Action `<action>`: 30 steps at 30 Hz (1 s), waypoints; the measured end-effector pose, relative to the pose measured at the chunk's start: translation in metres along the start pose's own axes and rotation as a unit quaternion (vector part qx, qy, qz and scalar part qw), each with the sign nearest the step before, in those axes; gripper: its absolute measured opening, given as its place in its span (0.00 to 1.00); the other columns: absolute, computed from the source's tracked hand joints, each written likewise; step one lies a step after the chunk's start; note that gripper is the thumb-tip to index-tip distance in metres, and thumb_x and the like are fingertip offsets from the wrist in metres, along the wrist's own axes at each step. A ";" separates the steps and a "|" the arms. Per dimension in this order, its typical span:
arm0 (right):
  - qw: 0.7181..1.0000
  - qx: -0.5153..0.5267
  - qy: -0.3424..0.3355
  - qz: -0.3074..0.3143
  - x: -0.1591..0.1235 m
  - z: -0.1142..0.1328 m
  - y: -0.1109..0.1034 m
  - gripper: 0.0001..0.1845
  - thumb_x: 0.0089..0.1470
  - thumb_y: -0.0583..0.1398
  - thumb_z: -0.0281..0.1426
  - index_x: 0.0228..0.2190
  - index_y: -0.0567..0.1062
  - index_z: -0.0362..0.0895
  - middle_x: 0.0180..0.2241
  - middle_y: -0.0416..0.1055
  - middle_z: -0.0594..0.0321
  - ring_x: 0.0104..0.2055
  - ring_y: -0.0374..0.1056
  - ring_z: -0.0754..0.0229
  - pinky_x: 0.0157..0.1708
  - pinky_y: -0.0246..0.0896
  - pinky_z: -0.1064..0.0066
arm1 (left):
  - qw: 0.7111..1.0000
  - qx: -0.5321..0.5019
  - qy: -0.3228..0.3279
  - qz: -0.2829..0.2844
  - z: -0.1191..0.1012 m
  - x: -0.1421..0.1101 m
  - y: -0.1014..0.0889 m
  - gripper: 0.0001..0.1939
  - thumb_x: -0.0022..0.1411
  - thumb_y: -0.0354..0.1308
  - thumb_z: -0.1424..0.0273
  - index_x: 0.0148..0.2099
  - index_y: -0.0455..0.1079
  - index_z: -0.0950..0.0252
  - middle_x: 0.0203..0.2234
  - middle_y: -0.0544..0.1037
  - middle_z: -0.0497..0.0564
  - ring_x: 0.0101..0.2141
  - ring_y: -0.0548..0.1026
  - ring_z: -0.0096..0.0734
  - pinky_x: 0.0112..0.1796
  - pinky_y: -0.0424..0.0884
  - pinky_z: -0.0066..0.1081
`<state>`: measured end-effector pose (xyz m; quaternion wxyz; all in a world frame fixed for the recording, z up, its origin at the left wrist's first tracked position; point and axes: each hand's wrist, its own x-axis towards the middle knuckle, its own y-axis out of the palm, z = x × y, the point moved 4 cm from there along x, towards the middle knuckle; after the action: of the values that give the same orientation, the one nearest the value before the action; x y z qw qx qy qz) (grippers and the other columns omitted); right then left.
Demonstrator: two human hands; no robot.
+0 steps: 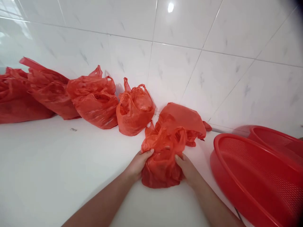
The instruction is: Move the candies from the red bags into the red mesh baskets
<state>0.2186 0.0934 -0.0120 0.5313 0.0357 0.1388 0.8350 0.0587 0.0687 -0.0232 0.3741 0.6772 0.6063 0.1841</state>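
Observation:
A filled red plastic bag (163, 167) is between my two hands over the white surface. My left hand (139, 162) grips its left side, thumb on the front of the plastic. On the opposite side my right hand (186, 167) holds it the same way, fingers partly hidden behind the bag. The bag's handles stand up loosely, and its contents cannot be made out. Just behind it a flatter red plastic bag (184, 118) lies against the wall. To the left of that, a small knotted-looking red bag (134, 110) stands upright with its handle loops up.
More filled red bags (94, 101) line the wall toward the left. Two red perforated plastic baskets (220, 164) stand at the right, close to my right forearm. A white tiled wall (175, 69) bounds the back of the white surface (47, 170). A small dark speck (73, 129) lies on it.

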 end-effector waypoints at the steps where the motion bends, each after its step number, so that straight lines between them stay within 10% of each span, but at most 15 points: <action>1: 0.999 -0.011 0.002 -0.034 0.001 -0.001 -0.002 0.23 0.44 0.65 0.45 0.40 0.74 0.45 0.40 0.75 0.56 0.43 0.71 0.50 0.44 0.65 0.60 | 1.000 -0.002 -0.003 -0.013 0.001 0.000 -0.001 0.21 0.54 0.63 0.65 0.50 0.70 0.67 0.44 0.78 0.61 0.45 0.76 0.47 0.49 0.69 0.43; 6: 0.977 -0.024 -0.057 -0.204 -0.003 0.010 -0.013 0.15 0.43 0.66 0.40 0.32 0.74 0.43 0.29 0.75 0.62 0.35 0.71 0.53 0.36 0.66 0.64 | 0.998 -0.033 0.035 -0.026 0.002 -0.005 0.002 0.16 0.58 0.60 0.64 0.47 0.71 0.66 0.43 0.79 0.58 0.46 0.76 0.44 0.49 0.70 0.40; 10: 0.990 0.088 -0.080 -0.082 -0.014 0.039 0.006 0.10 0.46 0.62 0.37 0.32 0.75 0.45 0.33 0.75 0.61 0.38 0.70 0.54 0.42 0.64 0.63 | 0.996 -0.053 0.044 0.052 -0.004 -0.016 0.013 0.15 0.60 0.56 0.63 0.46 0.71 0.66 0.45 0.78 0.57 0.47 0.74 0.43 0.51 0.67 0.40; 14: 0.979 0.183 -0.090 0.022 -0.033 0.066 0.039 0.03 0.49 0.60 0.34 0.26 0.71 0.48 0.16 0.61 0.72 0.22 0.63 0.65 0.38 0.65 0.67 | 0.991 -0.087 0.011 0.100 -0.009 -0.026 0.021 0.14 0.61 0.54 0.62 0.40 0.73 0.67 0.38 0.79 0.56 0.44 0.76 0.41 0.50 0.67 0.38; 20: 0.992 0.034 -0.098 0.078 -0.036 0.055 0.067 0.11 0.55 0.56 0.40 0.31 0.70 0.44 0.13 0.47 0.77 0.14 0.40 0.71 0.19 0.54 0.75 | 0.991 -0.078 -0.006 0.108 -0.009 -0.033 0.025 0.17 0.59 0.53 0.61 0.23 0.67 0.66 0.22 0.75 0.50 0.29 0.76 0.33 0.42 0.70 0.35; 25: 0.995 -0.022 -0.056 0.079 -0.022 0.022 0.056 0.26 0.59 0.46 0.48 0.45 0.68 0.42 0.13 0.53 0.73 0.16 0.44 0.68 0.20 0.54 0.73 | 0.997 -0.022 0.014 0.067 -0.002 -0.028 0.022 0.18 0.58 0.54 0.61 0.20 0.62 0.65 0.18 0.70 0.48 0.23 0.73 0.30 0.37 0.71 0.33; 30: 0.992 -0.068 -0.027 0.103 -0.014 0.004 0.050 0.24 0.53 0.58 0.44 0.47 0.64 0.45 0.16 0.58 0.74 0.17 0.51 0.69 0.19 0.47 0.77 | 0.997 0.046 0.043 -0.044 0.002 -0.021 0.010 0.14 0.56 0.56 0.64 0.22 0.64 0.66 0.16 0.71 0.47 0.21 0.72 0.29 0.28 0.68 0.28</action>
<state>0.1820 0.0622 0.0067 0.4472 0.0362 0.0623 0.8916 0.0627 0.0478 -0.0126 0.3239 0.6581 0.6586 0.1682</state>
